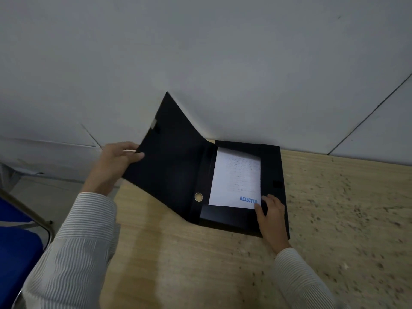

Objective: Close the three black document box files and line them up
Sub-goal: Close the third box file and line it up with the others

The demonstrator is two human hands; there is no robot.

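Wooden table (334, 219): one open box file (169, 166)

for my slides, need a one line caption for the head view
Left hand lifts the box file cover; right hand rests on stamped paper.

The left hand (112, 162) is raised at the end of an outstretched arm in a striped sleeve, fingers curled and thumb pinched closed. The right hand (270, 216) lies lower, palm down, fingers spread and pressed flat, its forearm reaching forward.
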